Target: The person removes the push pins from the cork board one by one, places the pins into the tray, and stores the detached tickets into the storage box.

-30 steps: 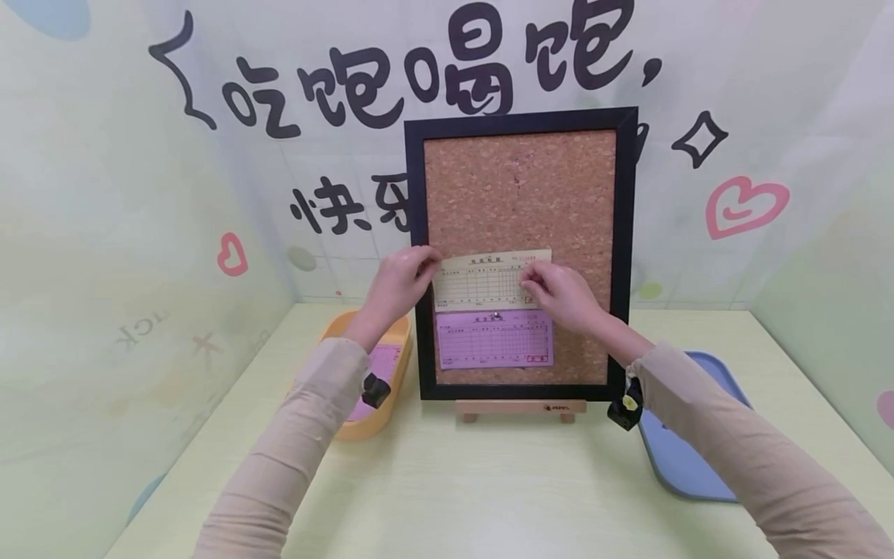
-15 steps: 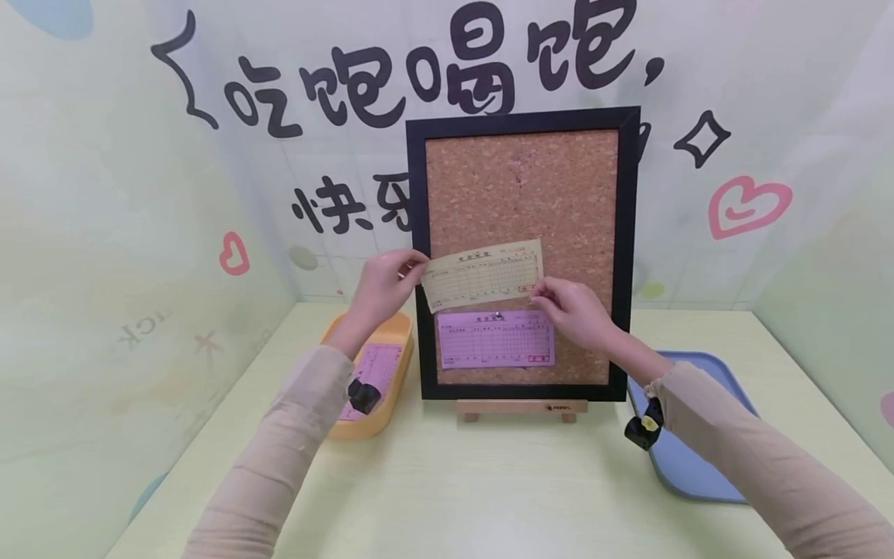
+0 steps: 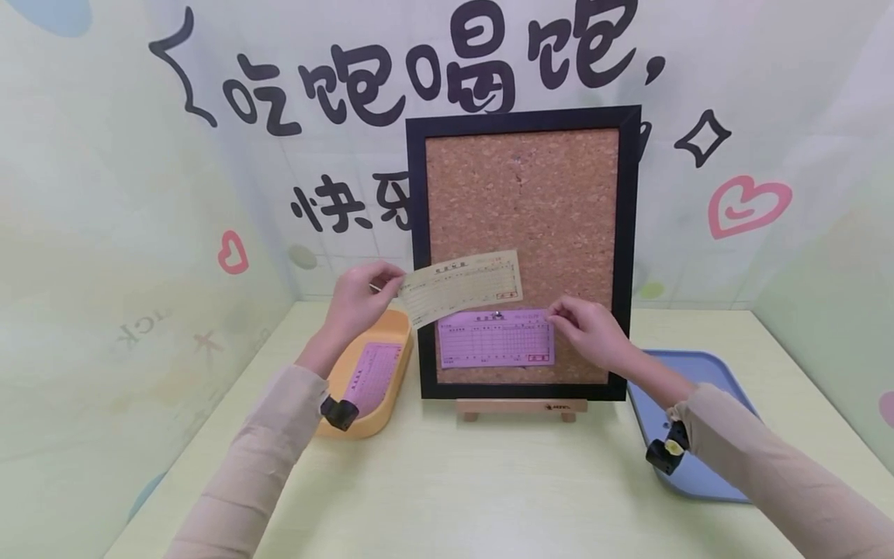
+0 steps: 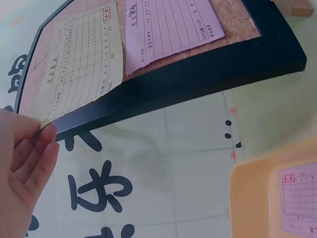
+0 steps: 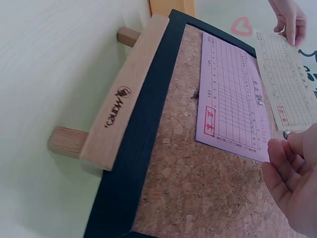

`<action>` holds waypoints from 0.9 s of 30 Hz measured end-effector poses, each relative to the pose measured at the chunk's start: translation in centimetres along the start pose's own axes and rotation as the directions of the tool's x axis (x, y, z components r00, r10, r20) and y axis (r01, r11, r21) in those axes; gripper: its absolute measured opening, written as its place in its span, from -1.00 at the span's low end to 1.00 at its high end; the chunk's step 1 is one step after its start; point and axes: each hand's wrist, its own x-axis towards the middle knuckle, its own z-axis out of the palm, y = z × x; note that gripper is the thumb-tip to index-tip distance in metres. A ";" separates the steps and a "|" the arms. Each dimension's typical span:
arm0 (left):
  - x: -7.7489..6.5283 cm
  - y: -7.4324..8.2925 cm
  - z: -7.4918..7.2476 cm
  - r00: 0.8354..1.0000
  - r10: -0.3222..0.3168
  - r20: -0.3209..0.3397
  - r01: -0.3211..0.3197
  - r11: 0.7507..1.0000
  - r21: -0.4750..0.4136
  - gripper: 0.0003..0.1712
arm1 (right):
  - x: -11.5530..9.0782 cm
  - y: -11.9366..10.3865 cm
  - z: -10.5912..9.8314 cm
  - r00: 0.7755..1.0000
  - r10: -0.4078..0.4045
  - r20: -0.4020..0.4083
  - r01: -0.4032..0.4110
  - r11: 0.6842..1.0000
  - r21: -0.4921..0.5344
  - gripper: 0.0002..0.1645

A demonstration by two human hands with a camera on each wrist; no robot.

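Observation:
My left hand pinches a pale yellow receipt slip by its left end. Tilted, the slip overlaps the lower left of the framed cork board and its black edge. Below it, a purple receipt slip is fixed to the cork with a pushpin at its top. My right hand is near the purple slip's upper right corner. In the right wrist view, its thumb and fingers pinch a small shiny pushpin, mostly hidden by the fingertips.
A yellow tray at the left holds a purple slip. At the right lies a blue tray, partly under my forearm. The board stands on a small wooden easel before a printed wall.
The yellow slip has come away from the board, moving left and tilting in my left hand. My right hand has let go of the slip's right side and moved right and down.

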 end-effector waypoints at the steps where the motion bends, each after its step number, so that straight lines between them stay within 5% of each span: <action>1: -0.2 -0.2 -0.1 1.000 -0.010 0.000 0.010 1.000 0.003 -0.89 | -0.3 0.1 0.0 1.000 0.000 0.006 0.000 1.000 0.013 -0.89; 18: -5.6 -4.4 -2.5 0.983 -0.123 -0.137 0.129 0.991 0.041 -0.88 | -3.8 2.5 0.4 0.994 0.075 0.079 -0.082 0.993 0.087 -0.92; 27: -8.7 -6.5 -3.0 0.958 -0.246 -0.150 0.248 0.969 -0.005 -0.87 | -5.4 3.9 0.4 0.994 0.092 0.064 -0.099 0.988 0.120 -0.93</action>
